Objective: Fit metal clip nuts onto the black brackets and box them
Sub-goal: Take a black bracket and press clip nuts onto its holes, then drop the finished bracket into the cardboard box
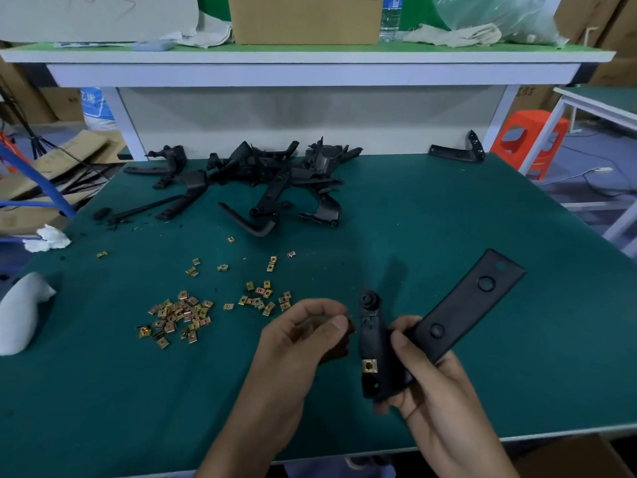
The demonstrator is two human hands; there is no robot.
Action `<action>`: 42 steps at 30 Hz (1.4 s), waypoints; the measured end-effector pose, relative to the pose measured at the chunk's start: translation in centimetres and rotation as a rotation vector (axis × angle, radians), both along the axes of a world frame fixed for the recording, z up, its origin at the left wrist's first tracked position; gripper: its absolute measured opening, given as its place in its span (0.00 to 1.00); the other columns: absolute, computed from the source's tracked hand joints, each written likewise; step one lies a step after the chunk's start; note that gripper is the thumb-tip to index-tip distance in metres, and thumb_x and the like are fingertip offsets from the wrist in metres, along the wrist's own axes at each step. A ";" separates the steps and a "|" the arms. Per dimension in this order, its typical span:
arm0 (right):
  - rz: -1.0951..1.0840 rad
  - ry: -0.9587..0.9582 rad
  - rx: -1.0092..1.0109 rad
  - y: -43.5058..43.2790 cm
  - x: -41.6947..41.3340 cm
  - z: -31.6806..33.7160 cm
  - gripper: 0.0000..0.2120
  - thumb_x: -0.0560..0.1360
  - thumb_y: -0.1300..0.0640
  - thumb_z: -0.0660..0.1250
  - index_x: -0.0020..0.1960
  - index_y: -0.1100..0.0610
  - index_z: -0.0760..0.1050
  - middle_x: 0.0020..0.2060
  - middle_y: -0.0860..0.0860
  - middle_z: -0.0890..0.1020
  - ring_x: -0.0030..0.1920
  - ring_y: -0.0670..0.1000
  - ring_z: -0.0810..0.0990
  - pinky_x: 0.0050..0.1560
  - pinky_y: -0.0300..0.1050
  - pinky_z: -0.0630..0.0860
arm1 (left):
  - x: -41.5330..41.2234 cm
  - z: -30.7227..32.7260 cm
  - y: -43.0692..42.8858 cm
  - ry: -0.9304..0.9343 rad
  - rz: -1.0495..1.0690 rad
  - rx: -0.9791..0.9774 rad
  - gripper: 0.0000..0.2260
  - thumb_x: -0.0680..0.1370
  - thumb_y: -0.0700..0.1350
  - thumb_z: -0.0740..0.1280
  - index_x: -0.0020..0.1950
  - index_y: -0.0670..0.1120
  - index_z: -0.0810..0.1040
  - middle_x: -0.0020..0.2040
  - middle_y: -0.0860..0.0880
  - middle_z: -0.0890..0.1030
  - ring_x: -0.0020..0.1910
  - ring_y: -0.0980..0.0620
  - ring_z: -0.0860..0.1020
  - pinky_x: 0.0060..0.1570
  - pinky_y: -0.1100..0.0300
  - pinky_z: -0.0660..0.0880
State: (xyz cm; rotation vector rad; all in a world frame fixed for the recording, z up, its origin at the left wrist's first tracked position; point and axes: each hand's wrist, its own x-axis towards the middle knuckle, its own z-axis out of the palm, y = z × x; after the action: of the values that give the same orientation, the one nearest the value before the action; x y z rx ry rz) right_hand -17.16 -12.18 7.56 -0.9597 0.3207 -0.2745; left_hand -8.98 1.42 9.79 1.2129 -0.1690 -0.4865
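My right hand [427, 370] grips a black L-shaped bracket [462, 305] at its bend, above the green table's near part. One gold clip nut [370, 366] sits fitted on the bracket's short arm. My left hand [303, 336] is just left of that arm, thumb and fingers curled together; something small and dark seems pinched at the fingertips, but I cannot make it out. Loose gold clip nuts [179, 315] lie scattered on the mat to the left, with a smaller cluster [263, 298] nearer my left hand. A heap of black brackets [275, 177] lies at the back of the table.
One bracket [458, 151] leans at the back right. White cloths [20, 308] lie at the left edge. A shelf above carries a cardboard box [305, 19] and a water bottle [390, 17]. A brown carton corner [579, 457] shows below the table's near right edge.
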 end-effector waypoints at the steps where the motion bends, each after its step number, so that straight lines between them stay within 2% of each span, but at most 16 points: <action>1: 0.000 -0.001 0.002 0.0 0.0 0.1 0.02 0.69 0.56 0.71 0.42 0.52 0.82 0.36 0.61 0.82 0.26 0.56 0.80 0.22 0.46 0.75 | 0.0 0.0 0.1 -0.002 0.007 -0.008 0.06 0.66 0.46 0.74 0.42 0.48 0.85 0.41 0.46 0.83 0.42 0.52 0.80 0.44 0.62 0.78; 5: 0.010 0.001 0.010 0.3 0.0 0.4 0.03 0.69 0.56 0.71 0.43 0.51 0.82 0.36 0.61 0.82 0.26 0.55 0.79 0.21 0.44 0.74 | 0.0 0.3 0.4 -0.016 -0.012 0.007 0.10 0.66 0.43 0.80 0.44 0.51 0.84 0.40 0.47 0.83 0.41 0.51 0.80 0.45 0.61 0.77; 7: 0.012 0.003 0.012 0.4 0.0 0.5 0.04 0.68 0.55 0.72 0.43 0.51 0.82 0.36 0.61 0.82 0.26 0.55 0.79 0.21 0.45 0.74 | -0.1 0.4 0.4 -0.004 -0.019 0.009 0.09 0.67 0.43 0.78 0.44 0.51 0.84 0.40 0.46 0.83 0.41 0.51 0.81 0.45 0.60 0.77; 10: 0.012 0.004 0.021 0.4 -0.1 0.5 0.04 0.68 0.56 0.71 0.42 0.51 0.82 0.36 0.60 0.82 0.25 0.54 0.78 0.20 0.45 0.74 | 0.0 0.6 0.4 0.019 -0.018 -0.015 0.08 0.66 0.41 0.76 0.42 0.51 0.85 0.37 0.46 0.82 0.38 0.52 0.80 0.40 0.64 0.77; 15: 0.027 0.005 0.004 0.4 -0.2 0.4 0.03 0.68 0.56 0.71 0.42 0.52 0.82 0.36 0.62 0.82 0.25 0.56 0.79 0.21 0.45 0.74 | 0.1 0.6 0.4 0.089 -0.058 -0.035 0.11 0.64 0.38 0.80 0.40 0.50 0.84 0.36 0.45 0.79 0.34 0.52 0.77 0.35 0.63 0.76; 23: 0.048 0.013 0.022 0.6 -0.3 0.2 0.06 0.67 0.54 0.73 0.44 0.53 0.83 0.35 0.59 0.82 0.25 0.54 0.79 0.20 0.45 0.74 | -0.3 -0.2 0.2 0.220 -0.114 -0.223 0.09 0.65 0.38 0.76 0.42 0.49 0.85 0.35 0.46 0.79 0.35 0.50 0.78 0.38 0.61 0.78; 26: 0.045 0.040 -0.055 0.6 -0.6 0.1 0.04 0.70 0.55 0.75 0.43 0.52 0.82 0.36 0.59 0.82 0.27 0.56 0.81 0.21 0.45 0.75 | -0.2 -0.1 0.5 0.124 -0.119 -0.139 0.10 0.66 0.38 0.77 0.45 0.48 0.85 0.36 0.44 0.80 0.37 0.48 0.79 0.40 0.58 0.78; 29: 0.040 0.062 -0.097 0.6 -0.8 -0.1 0.07 0.69 0.52 0.78 0.43 0.51 0.81 0.37 0.58 0.83 0.30 0.55 0.82 0.23 0.44 0.75 | 0.2 0.0 0.8 0.066 -0.174 -0.055 0.14 0.64 0.41 0.78 0.48 0.48 0.86 0.36 0.44 0.82 0.37 0.49 0.81 0.41 0.60 0.79; 33: -0.072 0.131 -0.166 0.6 -2.4 -1.5 0.07 0.72 0.52 0.74 0.47 0.52 0.78 0.35 0.55 0.82 0.31 0.55 0.82 0.25 0.45 0.77 | -0.5 -1.1 -0.4 -0.045 -0.180 0.207 0.09 0.70 0.37 0.78 0.48 0.46 0.85 0.38 0.47 0.84 0.38 0.52 0.81 0.40 0.65 0.77; 36: -0.131 0.202 -0.016 -0.2 -6.1 -3.9 0.14 0.73 0.56 0.74 0.54 0.59 0.74 0.37 0.60 0.80 0.32 0.56 0.81 0.28 0.46 0.78 | -2.1 -3.0 -2.2 -0.091 -0.340 0.390 0.08 0.74 0.36 0.73 0.48 0.49 0.85 0.40 0.48 0.87 0.39 0.55 0.84 0.37 0.67 0.78; 39: -0.333 0.258 0.114 -2.8 -11.2 -5.5 0.17 0.70 0.56 0.77 0.55 0.59 0.77 0.39 0.59 0.81 0.32 0.54 0.82 0.26 0.45 0.78 | -3.5 -4.7 -3.6 -0.133 -0.513 0.447 0.10 0.74 0.35 0.72 0.47 0.51 0.87 0.45 0.49 0.87 0.44 0.59 0.84 0.46 0.63 0.81; 40: -0.423 0.236 0.153 -4.1 -13.1 -5.6 0.16 0.70 0.56 0.78 0.55 0.58 0.79 0.42 0.59 0.83 0.35 0.54 0.84 0.29 0.46 0.80 | -4.0 -4.7 -3.9 -0.159 -0.538 0.449 0.11 0.75 0.36 0.71 0.48 0.52 0.86 0.47 0.50 0.87 0.46 0.59 0.84 0.47 0.59 0.81; 42: -0.642 0.187 0.239 -7.3 -16.7 -5.6 0.15 0.73 0.54 0.76 0.59 0.56 0.82 0.53 0.58 0.85 0.48 0.55 0.86 0.42 0.49 0.84 | -4.2 -5.2 -4.2 -0.275 -0.531 0.467 0.14 0.75 0.38 0.70 0.50 0.57 0.85 0.47 0.52 0.87 0.47 0.57 0.84 0.48 0.55 0.80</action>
State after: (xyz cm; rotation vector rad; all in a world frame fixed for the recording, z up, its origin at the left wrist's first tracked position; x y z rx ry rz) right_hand -33.84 -19.46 1.99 -0.6248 0.8169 -0.7165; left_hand -13.16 -2.81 4.58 1.6991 -0.6518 -0.8503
